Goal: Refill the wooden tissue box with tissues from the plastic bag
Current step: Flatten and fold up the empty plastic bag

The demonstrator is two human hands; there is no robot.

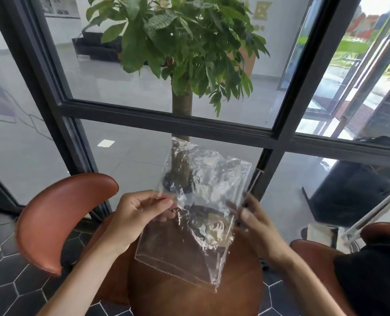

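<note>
A clear, crinkled plastic bag [196, 215] hangs in the air above a small round wooden table [196, 299]. It looks see-through with no tissues showing inside. My left hand [141, 213] pinches the bag's left edge between thumb and fingers. My right hand [253, 217] grips the bag's right edge; it is slightly blurred. The wooden tissue box is not clearly visible; a dark shape behind the bag could be it, but I cannot tell.
A brown leather chair back [59, 220] curves at the left. Another brown seat [315, 258] is at the right, with dark clothing beside it. Behind the dark-framed window [166, 119] stands a potted tree [182, 65]. Hexagonal dark floor tiles lie below.
</note>
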